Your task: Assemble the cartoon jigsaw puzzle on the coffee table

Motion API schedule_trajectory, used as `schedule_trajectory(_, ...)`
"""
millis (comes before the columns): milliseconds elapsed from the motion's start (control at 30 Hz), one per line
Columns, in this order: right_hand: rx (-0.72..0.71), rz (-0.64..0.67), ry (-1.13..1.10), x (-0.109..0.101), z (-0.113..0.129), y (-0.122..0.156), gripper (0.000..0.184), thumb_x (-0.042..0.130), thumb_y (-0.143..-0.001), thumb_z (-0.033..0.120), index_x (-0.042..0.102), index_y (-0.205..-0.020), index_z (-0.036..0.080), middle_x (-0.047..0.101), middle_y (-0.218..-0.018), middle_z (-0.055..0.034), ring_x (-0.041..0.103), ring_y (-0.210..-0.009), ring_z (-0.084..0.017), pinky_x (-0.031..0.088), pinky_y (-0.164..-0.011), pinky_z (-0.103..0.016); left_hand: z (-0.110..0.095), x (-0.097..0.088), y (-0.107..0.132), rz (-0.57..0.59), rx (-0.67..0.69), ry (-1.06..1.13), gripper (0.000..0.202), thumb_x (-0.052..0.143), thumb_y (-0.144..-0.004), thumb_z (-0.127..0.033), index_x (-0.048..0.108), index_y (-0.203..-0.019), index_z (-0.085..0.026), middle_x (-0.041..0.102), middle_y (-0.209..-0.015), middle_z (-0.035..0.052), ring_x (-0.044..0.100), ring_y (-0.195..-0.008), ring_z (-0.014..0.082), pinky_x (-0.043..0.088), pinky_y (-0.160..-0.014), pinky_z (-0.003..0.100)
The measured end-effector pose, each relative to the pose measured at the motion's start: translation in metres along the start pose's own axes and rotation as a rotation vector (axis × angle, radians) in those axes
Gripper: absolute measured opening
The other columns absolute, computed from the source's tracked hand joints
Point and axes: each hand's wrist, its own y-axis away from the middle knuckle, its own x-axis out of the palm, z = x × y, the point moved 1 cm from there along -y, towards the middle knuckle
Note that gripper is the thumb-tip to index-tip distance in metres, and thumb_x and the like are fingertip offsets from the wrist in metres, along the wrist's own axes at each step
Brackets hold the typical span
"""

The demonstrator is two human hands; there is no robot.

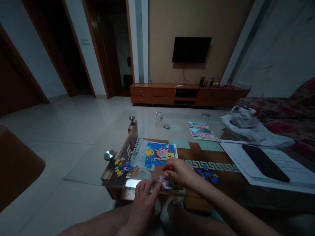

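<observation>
My left hand point(145, 195) rests at the near edge of the glass table, thumb and fingers apart, with nothing visible in it. Just beyond its thumb lies a small cluster of pink and purple jigsaw pieces point(164, 181). Over that cluster my right hand point(178, 170) bends its fingers down in a pinch; whatever is between the fingertips is too small to make out. Behind the hands lies a picture sheet point(161, 150) with cartoon figures on blue. Loose yellow and blue pieces point(121, 167) are scattered to the left, and blue pieces point(209, 174) to the right.
A black phone point(264, 162) lies on papers point(235, 153) at the right, beside a white plastic bag point(245, 123). Farther back are a drinking glass point(159, 118), a round lid point(166, 126) and another colourful sheet point(202, 132). Metal knobs point(109, 154) stick up at the left.
</observation>
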Motion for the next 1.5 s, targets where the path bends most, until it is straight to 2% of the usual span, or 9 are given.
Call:
schedule_trajectory(67,-0.013,0.054,0.062,0.013,0.002,-0.002,0.023,0.057,-0.077,0.006,0.076,-0.082,0.016,0.072,-0.086,-0.0091,0.061,-0.080,-0.019,0.042,-0.069,-0.026,-0.002,-0.001,-0.001,0.008,-0.016,-0.006,0.066,0.049,-0.069,0.004,0.051,-0.128,-0.027,0.054,-0.116,0.0061,0.045,-0.105,0.0239,0.041,-0.090,0.036)
schedule_trajectory(167,-0.007,0.087,0.095,0.018,0.003,-0.005,0.023,0.054,-0.076,0.006,0.076,-0.077,0.015,0.071,-0.078,-0.0094,0.060,-0.072,-0.018,0.038,-0.063,-0.026,-0.003,0.000,-0.003,0.029,-0.025,-0.014,0.065,0.049,-0.070,0.004,0.052,-0.127,-0.027,0.055,-0.115,0.0056,0.046,-0.104,0.0235,0.040,-0.091,0.037)
schedule_trajectory(333,0.001,0.137,0.089,0.027,-0.006,-0.012,0.027,0.052,-0.072,0.005,0.076,-0.078,0.015,0.071,-0.075,-0.0090,0.059,-0.069,-0.017,0.037,-0.060,-0.025,-0.003,0.003,-0.002,-0.023,-0.033,-0.012,0.060,0.051,-0.073,0.002,0.054,-0.125,-0.026,0.056,-0.114,0.0057,0.047,-0.103,0.0232,0.041,-0.090,0.037)
schedule_trajectory(433,0.006,0.147,0.051,0.033,-0.012,-0.016,0.030,0.050,-0.070,0.004,0.076,-0.078,0.016,0.071,-0.073,-0.0065,0.058,-0.065,-0.015,0.037,-0.060,-0.024,-0.004,0.002,-0.003,-0.005,-0.032,-0.025,0.058,0.051,-0.073,0.003,0.054,-0.124,-0.025,0.056,-0.114,0.0061,0.047,-0.103,0.0233,0.041,-0.089,0.037)
schedule_trajectory(633,0.081,0.131,-0.040,0.035,-0.017,-0.022,0.026,0.049,-0.070,0.005,0.073,-0.075,0.014,0.070,-0.070,-0.0048,0.056,-0.061,-0.013,0.035,-0.054,-0.022,-0.006,0.001,-0.005,-0.004,-0.034,-0.031,0.056,0.048,-0.074,0.002,0.055,-0.123,-0.024,0.057,-0.112,0.0075,0.049,-0.102,0.0235,0.043,-0.088,0.038)
schedule_trajectory(867,0.127,0.165,-0.135,0.032,-0.013,-0.025,0.020,0.050,-0.065,0.002,0.062,-0.059,0.016,0.055,-0.053,0.0019,0.045,-0.050,-0.010,0.030,-0.048,-0.020,-0.006,0.003,-0.005,-0.029,-0.027,-0.020,0.056,0.048,-0.073,0.001,0.056,-0.122,-0.024,0.056,-0.111,0.0082,0.048,-0.102,0.0246,0.043,-0.088,0.040)
schedule_trajectory(1100,0.152,0.165,-0.210,0.029,-0.011,-0.024,0.016,0.051,-0.065,0.002,0.060,-0.062,0.015,0.055,-0.056,0.0032,0.047,-0.053,-0.009,0.033,-0.050,-0.020,-0.005,0.000,-0.005,-0.037,-0.008,-0.017,0.057,0.049,-0.072,0.002,0.056,-0.122,-0.024,0.056,-0.111,0.0078,0.048,-0.101,0.0240,0.042,-0.087,0.038)
schedule_trajectory(1267,0.148,0.144,-0.256,0.033,-0.009,-0.021,0.021,0.055,-0.063,0.001,0.065,-0.076,0.014,0.060,-0.065,0.0013,0.052,-0.059,-0.011,0.037,-0.054,-0.020,-0.004,-0.002,-0.006,-0.061,0.009,0.005,0.057,0.046,-0.071,0.003,0.056,-0.121,-0.023,0.056,-0.109,0.0075,0.047,-0.099,0.0232,0.043,-0.085,0.037)
schedule_trajectory(1500,0.153,0.122,-0.327,0.028,-0.017,-0.026,0.024,0.048,-0.072,0.003,0.067,-0.082,0.014,0.058,-0.063,0.0010,0.054,-0.058,-0.012,0.040,-0.055,-0.021,-0.004,-0.002,-0.005,-0.058,0.015,0.009,0.060,0.047,-0.068,0.001,0.054,-0.123,-0.023,0.055,-0.109,0.0081,0.047,-0.098,0.0239,0.043,-0.084,0.038)
